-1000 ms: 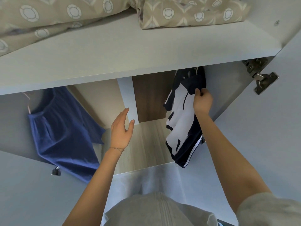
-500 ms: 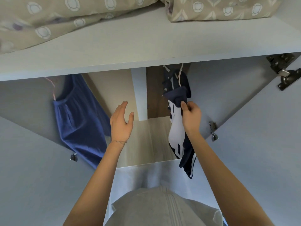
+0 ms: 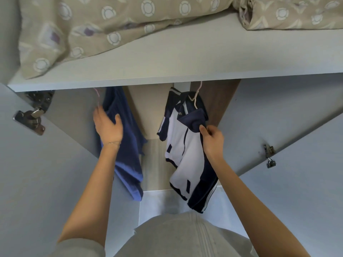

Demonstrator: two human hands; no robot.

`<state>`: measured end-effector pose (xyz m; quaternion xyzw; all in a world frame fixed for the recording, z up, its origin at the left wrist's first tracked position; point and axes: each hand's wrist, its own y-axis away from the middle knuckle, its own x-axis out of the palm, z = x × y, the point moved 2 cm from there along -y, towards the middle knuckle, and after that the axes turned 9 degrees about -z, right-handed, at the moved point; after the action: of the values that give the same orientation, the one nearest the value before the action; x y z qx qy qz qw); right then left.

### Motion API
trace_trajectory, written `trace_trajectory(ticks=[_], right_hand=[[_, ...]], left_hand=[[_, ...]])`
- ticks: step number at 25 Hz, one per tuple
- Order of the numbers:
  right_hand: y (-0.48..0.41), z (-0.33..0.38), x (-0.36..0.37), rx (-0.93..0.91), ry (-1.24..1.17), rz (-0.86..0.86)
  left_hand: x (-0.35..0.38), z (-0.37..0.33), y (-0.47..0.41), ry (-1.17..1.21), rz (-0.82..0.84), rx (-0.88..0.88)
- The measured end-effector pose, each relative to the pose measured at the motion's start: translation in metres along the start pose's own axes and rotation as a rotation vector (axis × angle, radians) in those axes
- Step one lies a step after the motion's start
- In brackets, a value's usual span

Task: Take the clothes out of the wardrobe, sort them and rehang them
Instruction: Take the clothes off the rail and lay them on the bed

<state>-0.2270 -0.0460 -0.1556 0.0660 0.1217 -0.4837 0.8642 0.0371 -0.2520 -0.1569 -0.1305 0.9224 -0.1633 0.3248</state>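
Her right hand (image 3: 213, 140) pinches the navy-and-white zip jacket (image 3: 187, 154) hanging on its hanger under the grey wardrobe shelf (image 3: 167, 60); her left hand (image 3: 108, 127), fingers spread, touches the blue cotton top (image 3: 128, 160) alongside.

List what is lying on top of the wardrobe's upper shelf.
Beige bedding printed with pale rings lies on the shelf: a large heap at the left, another at the far right. Whatever is beneath or behind the folds is covered.
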Motion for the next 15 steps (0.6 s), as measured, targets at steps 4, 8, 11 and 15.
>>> trace_trajectory(ticks=[4,8,11,15], right_hand=[[0.009,0.013,0.018,-0.013,0.008,0.026],[0.017,0.023,0.031,-0.013,0.026,0.051],[0.023,0.027,0.036,-0.021,0.032,0.058],[0.027,0.031,0.041,-0.037,0.052,0.069]], left_hand=[[0.006,0.006,-0.034,0.140,0.031,-0.168],[0.015,0.012,-0.059,0.124,0.015,-0.294],[0.024,0.024,-0.070,0.148,0.100,-0.433],[0.027,0.015,-0.070,0.357,0.167,-0.522]])
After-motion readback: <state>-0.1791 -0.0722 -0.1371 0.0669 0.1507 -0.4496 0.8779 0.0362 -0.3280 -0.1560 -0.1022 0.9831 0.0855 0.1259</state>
